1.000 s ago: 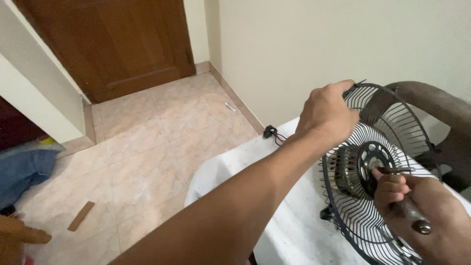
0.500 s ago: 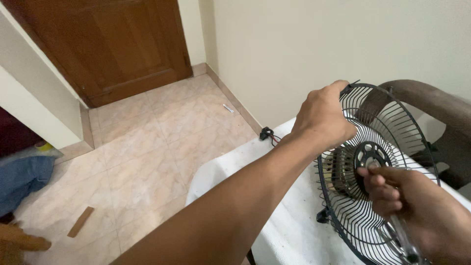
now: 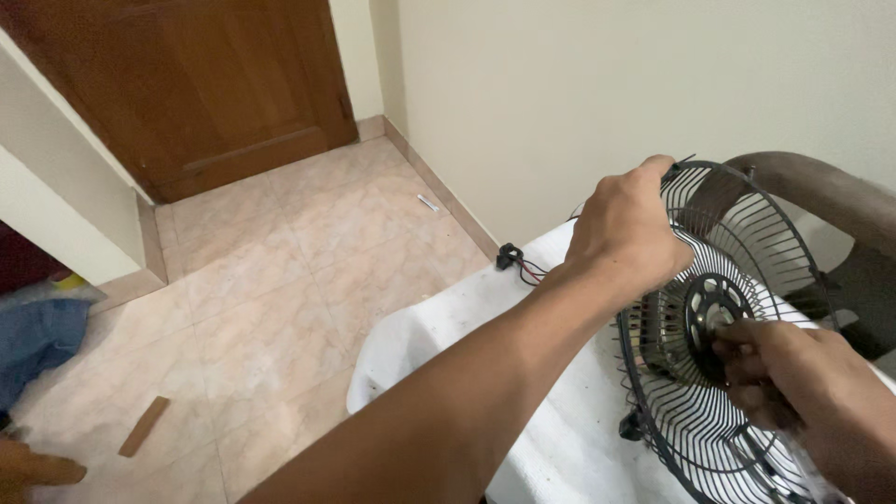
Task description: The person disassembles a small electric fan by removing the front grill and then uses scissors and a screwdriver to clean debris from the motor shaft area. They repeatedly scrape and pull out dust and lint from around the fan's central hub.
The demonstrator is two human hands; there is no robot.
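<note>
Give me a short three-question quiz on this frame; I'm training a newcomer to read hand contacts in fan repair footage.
1. True or false: the left hand grips the top rim of the wire fan guard.
2. Where are the right hand's fingertips? A) on the guard's central hub B) on the wooden door C) on the small black connector with wires
3. What covers the surface under the guard?

Key: 1 true. 2 A. 3 a white cloth.
</note>
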